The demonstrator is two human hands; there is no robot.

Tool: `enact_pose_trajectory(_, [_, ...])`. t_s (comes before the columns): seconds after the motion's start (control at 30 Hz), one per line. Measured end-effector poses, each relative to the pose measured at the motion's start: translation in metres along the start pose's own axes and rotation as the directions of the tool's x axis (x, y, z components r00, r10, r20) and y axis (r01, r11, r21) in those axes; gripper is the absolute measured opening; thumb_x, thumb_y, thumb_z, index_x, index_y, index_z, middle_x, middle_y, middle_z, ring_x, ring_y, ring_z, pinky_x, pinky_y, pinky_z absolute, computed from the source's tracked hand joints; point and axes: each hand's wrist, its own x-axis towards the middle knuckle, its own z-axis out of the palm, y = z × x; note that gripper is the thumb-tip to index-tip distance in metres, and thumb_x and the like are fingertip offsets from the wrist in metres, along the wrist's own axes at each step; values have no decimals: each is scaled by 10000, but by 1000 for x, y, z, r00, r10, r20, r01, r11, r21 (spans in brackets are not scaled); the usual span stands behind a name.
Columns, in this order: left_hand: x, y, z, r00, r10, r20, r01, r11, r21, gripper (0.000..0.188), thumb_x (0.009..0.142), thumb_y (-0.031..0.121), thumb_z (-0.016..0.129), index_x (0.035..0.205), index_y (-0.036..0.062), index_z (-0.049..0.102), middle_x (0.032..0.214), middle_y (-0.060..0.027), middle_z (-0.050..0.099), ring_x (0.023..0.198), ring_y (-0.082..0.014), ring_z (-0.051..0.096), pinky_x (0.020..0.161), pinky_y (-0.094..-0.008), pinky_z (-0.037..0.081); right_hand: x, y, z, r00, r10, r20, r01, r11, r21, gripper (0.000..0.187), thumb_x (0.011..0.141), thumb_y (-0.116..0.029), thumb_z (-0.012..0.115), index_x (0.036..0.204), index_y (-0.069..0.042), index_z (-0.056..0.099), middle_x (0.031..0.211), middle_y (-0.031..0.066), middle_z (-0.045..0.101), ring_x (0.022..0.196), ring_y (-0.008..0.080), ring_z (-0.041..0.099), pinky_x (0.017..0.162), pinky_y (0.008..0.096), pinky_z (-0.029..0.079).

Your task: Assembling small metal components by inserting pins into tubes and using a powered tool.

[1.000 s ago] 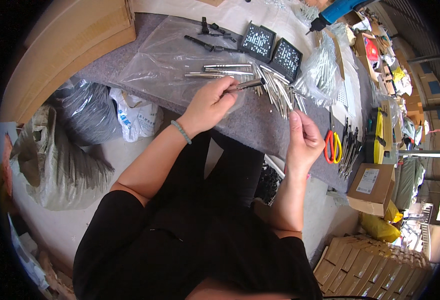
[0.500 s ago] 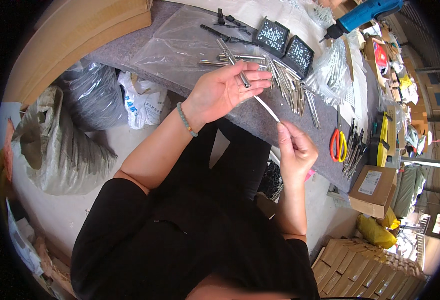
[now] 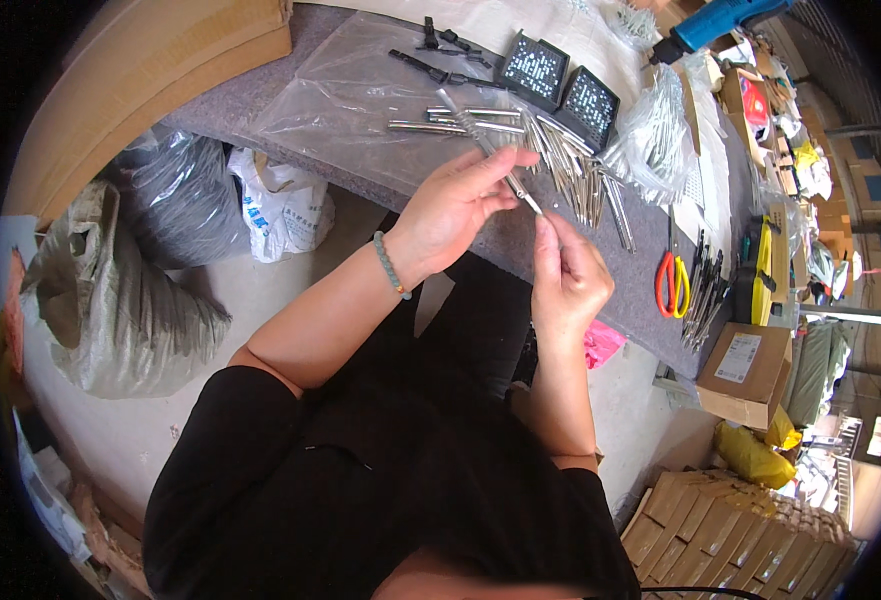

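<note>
My left hand [image 3: 447, 212] is closed around a slim silver metal tube [image 3: 473, 128] that slants over the table's near edge. In my right hand [image 3: 570, 283], thumb and fingers pinch a thin white rod [image 3: 532, 204]. The rod's upper end meets the tube's lower end and lines up with it; how far it sits inside cannot be seen. Just beyond my hands lies a loose pile of silver tubes [image 3: 567, 172] on the grey table [image 3: 360, 150]. Behind the pile are two black trays [image 3: 501, 84] of small shiny pieces.
Orange-and-yellow scissors [image 3: 672, 286] and thin dark rods [image 3: 702, 300] lie at the right. A clear bag of thin rods [image 3: 652, 150] and a blue power driver [image 3: 720, 28] are farther back. Black strap-like parts [image 3: 430, 68] lie on clear plastic. Sacks [image 3: 125, 290] stand at the left.
My right hand has moved up and left, bringing the white rod to the tube's end, so less of it shows. My left fingers, spread before, have curled around the tube.
</note>
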Motion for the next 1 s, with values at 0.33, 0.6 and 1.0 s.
enact_pose_trajectory(0.33, [12,-2,-15,999,-33,-35,42,949,313,138,887,178,606,932,49,589,665,41,500,579,-49,439,536,-198,339,17,19,14,904,143,403,-79,982,-170,342,789,-240,632,1085,-99,534,679,81,573,621,268,589,572,380,461])
enact_pose_trajectory(0.6, [22,-2,-23,995,-82,56,57,933,355,161,901,173,591,988,38,607,703,19,527,619,-63,477,556,-203,381,19,33,9,864,98,494,-57,994,-97,338,836,-176,520,1147,-61,454,852,158,612,798,347,608,710,432,470])
enact_pose_trajectory(1.0, [21,-16,-16,989,-145,-23,142,909,392,169,883,185,623,954,32,620,732,-3,571,626,-82,514,582,-221,431,13,50,4,899,27,438,-37,999,15,481,750,-90,631,1204,-38,480,976,153,613,923,343,583,823,398,461])
